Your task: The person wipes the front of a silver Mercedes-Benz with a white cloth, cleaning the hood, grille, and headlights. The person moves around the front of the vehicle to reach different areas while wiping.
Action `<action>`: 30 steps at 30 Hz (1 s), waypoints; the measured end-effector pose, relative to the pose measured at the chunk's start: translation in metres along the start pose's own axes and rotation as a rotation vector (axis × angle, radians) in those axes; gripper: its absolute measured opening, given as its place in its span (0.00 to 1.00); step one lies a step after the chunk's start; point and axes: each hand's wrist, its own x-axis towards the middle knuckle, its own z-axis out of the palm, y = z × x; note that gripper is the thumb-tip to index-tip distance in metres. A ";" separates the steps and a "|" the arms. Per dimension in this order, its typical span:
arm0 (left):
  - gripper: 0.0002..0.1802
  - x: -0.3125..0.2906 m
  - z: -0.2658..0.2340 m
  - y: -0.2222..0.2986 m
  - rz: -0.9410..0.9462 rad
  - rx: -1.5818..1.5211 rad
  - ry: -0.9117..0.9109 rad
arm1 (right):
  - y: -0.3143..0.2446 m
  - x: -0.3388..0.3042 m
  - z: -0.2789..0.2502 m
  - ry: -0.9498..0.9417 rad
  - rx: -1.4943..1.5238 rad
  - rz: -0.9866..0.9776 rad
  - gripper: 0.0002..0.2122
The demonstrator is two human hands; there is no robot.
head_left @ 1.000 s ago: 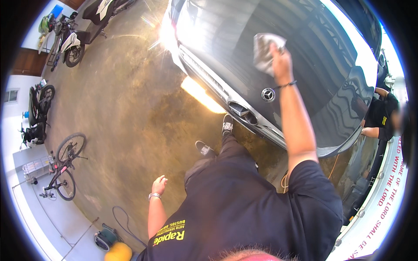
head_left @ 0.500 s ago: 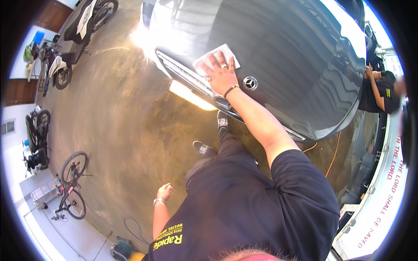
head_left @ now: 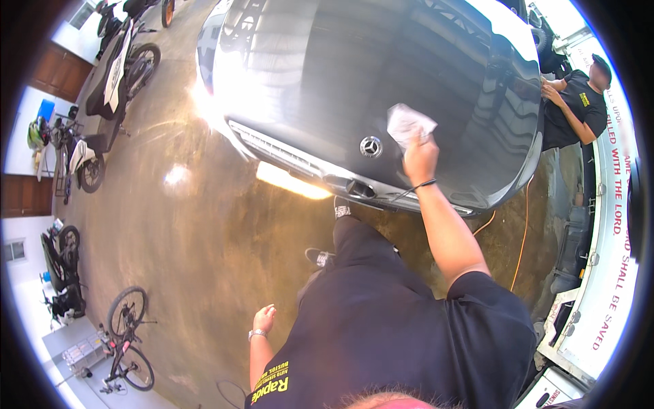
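right hand (head_left: pixel 420 160): we've got fingers clamped on a whitish cloth (head_left: pixel 411 121) over the grey car (head_left: pixel 300 88)
left hand (head_left: pixel 264 318): hanging low, can't tell if our fingers meet

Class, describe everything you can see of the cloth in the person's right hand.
The cloth is pale, whitish with a faint pink tint, and looks like soft, thin fabric. It is bunched and creased, its upper edge fanning out beyond the fingers of the right hand. It appears over the dark grey car, right of the round emblem; whether it touches the paint is unclear.
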 end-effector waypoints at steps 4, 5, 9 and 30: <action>0.19 0.028 -0.001 0.053 -0.032 -0.042 0.003 | -0.020 0.085 -0.047 0.176 1.019 0.472 0.18; 0.20 0.036 -0.002 0.070 -0.050 -0.039 0.003 | -0.020 0.102 -0.063 0.087 1.151 0.542 0.17; 0.21 0.072 -0.013 0.144 0.089 0.187 -0.022 | 0.006 0.182 -0.117 0.010 1.063 0.328 0.15; 0.22 0.147 -0.068 0.253 0.285 0.633 -0.170 | 0.004 0.035 0.080 -0.100 -0.616 -0.449 0.27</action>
